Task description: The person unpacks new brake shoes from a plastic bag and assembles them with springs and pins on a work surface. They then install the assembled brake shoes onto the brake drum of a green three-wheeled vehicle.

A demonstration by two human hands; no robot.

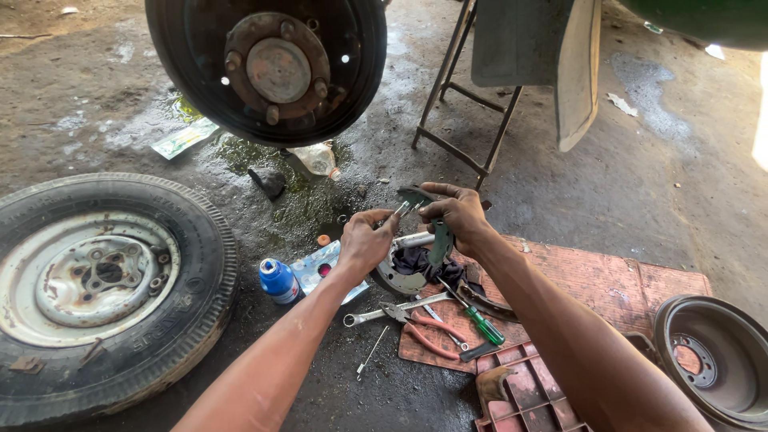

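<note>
Red plastic tray (524, 392) sits nearest me, w/ a reddish mat (608, 284) just past it carrying pliers (428, 332), a green-handled screwdriver (480, 322) and a spanner (392, 308) that hangs off its edge onto the wet ground. Brake drum (712, 360) lies at the mat's rt end.

Above those, my right hand (460, 218) is closed round a greenish curved brake shoe (436, 228), held up in the air over the mat's far edge, thumb & fingers clamped on its web. My left hand (364, 240) pinches a small metal piece (404, 208) at the shoe's top end, fingertips tight; can't tell exactly what the piece is, prob. a spring or clip.

Risk as I judge it: if that piece is under tension it could snap off my fingertips and fly into the mud, or the greasy shoe could slip and drop on the tools.

Pkgs: blue bottle w/ blue cap (278, 280) stands left of my wrist, touching a flat pale-blue packet (320, 268). Farther out, clear plastic bottle (316, 158) lies on its side under the hub (276, 68), and a flat green-white carton (186, 138) lies in a puddle. Removed wheel (100, 280) lies far left.
</note>
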